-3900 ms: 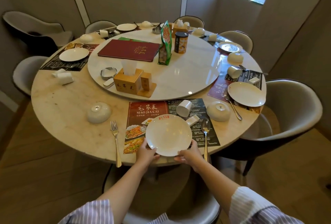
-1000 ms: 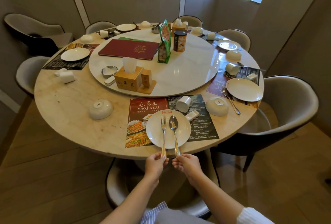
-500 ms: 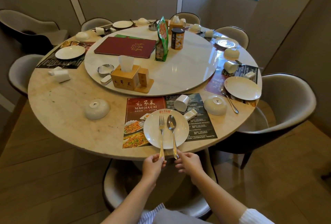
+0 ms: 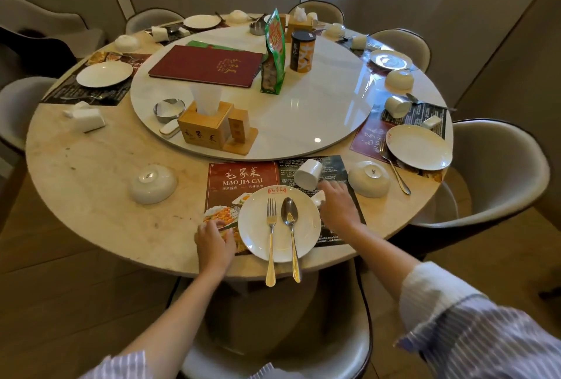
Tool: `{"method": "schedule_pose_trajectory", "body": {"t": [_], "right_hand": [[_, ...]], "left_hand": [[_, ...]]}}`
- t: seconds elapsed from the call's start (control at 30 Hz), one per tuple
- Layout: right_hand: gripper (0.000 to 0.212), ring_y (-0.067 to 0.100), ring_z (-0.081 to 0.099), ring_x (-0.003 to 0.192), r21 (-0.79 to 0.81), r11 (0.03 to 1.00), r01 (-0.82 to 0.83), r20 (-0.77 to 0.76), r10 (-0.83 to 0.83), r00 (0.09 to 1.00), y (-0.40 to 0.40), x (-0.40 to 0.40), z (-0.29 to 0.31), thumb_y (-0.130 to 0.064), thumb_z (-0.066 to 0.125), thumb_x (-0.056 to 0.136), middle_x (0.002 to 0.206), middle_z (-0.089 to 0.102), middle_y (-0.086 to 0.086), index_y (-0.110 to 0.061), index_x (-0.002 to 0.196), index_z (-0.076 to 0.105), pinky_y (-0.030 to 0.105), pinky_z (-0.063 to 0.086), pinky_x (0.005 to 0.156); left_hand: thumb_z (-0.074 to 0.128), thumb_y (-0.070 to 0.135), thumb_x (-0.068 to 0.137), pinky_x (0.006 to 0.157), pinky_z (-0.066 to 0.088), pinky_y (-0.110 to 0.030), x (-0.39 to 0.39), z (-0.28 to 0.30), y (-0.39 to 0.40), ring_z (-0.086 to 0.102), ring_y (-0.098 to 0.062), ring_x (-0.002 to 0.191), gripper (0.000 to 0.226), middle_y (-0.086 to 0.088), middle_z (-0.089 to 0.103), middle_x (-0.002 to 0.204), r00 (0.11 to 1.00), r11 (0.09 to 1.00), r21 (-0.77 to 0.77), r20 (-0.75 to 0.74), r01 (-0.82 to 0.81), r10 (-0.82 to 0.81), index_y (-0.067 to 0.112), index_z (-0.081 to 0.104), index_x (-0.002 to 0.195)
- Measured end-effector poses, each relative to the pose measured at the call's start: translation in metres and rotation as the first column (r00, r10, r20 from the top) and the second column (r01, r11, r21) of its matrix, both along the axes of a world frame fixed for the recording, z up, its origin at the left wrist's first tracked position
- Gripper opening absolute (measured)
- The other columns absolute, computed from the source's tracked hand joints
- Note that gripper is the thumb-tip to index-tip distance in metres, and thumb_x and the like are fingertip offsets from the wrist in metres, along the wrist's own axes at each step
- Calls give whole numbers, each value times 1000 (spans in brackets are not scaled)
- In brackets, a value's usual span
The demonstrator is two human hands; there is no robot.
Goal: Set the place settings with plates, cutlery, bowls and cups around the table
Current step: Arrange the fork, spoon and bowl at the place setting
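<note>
- Now released, the fork (image 4: pixel 271 227) and spoon (image 4: pixel 290 228) are left lying on the plate (image 4: pixel 258 237).
- The left hand (image 4: pixel 215 243) is laid flat on the placemat (image 4: pixel 239 177).
- The right hand (image 4: pixel 337 205) is placed over the small white rest (image 4: pixel 318 197), grip unclear; the cup (image 4: pixel 308 174) is seemingly next.

Both forearms are bare; white sleeves (image 4: pixel 473 327) with thin blue-grey stripes sit pushed up well behind the fingers.
</note>
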State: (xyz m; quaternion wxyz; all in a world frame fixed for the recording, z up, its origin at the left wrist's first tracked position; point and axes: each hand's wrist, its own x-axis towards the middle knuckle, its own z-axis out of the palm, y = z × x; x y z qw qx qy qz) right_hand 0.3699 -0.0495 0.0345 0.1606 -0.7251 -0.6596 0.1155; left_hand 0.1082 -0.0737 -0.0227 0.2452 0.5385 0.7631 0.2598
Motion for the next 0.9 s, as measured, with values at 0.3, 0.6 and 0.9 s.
{"method": "schedule_pose_trajectory", "body": {"t": [0.3, 0.6, 0.9], "right_hand": [[75, 33, 3, 148, -310, 855, -416, 514, 519, 683, 83, 7, 0, -8, 59, 89, 161, 6, 8, -20, 151, 19, 50, 28, 115], [74, 33, 20, 139, -226, 872, -435, 388, 490, 781, 109, 23, -15, -2, 65, 79, 149, 27, 7, -25, 143, 34, 49, 45, 102], [77, 33, 42, 120, -358, 931, 71, -279, -179, 943, 154, 75, 6, 5, 67, 78, 136, 36, 16, -16, 142, 30, 40, 47, 93]], "left_hand": [[37, 40, 94, 120, 7, -43, -20, -40, 15, 14, -26, 147, 57, -9, 27, 156, 886, 973, -21, -409, 230, -218, 13, 37, 144], [36, 43, 88, 119, 15, -44, -18, -39, 17, 19, -25, 145, 59, -7, 34, 153, 890, 978, 15, -417, 210, -185, 16, 42, 140], [33, 44, 87, 118, 19, -45, -20, -44, 19, 24, -25, 144, 59, -7, 38, 150, 893, 976, 43, -413, 213, -177, 16, 46, 137]]}}
